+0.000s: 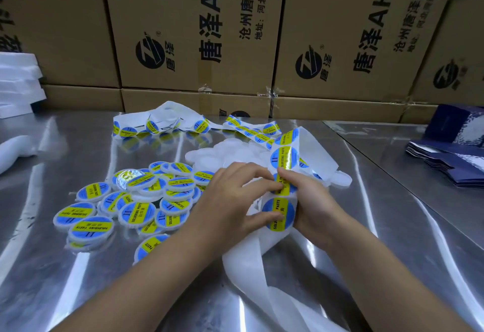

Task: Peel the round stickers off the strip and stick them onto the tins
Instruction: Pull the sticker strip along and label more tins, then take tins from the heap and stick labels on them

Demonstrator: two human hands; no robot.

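A white backing strip (pixel 262 242) carrying round blue-and-yellow stickers rises between both hands in the middle of the steel table. My right hand (pixel 311 200) grips the strip from the right, thumb on a sticker (pixel 284 187). My left hand (pixel 230 198) pinches that same sticker's edge with its fingertips, and its thumb lies by the sticker below (pixel 279 213). Another sticker (pixel 284 160) sits higher on the strip. Several labelled tins (pixel 136 198) lie heaped to the left. Plain white unlabelled tins (pixel 222 152) lie behind the hands, partly hidden.
More sticker strip (pixel 159 124) lies tangled at the back of the table (pixel 78 279). Cardboard boxes (pixel 196 30) wall off the far edge. Flat dark-blue cartons (pixel 450 158) are stacked at right, white foam pieces (pixel 18 82) at far left.
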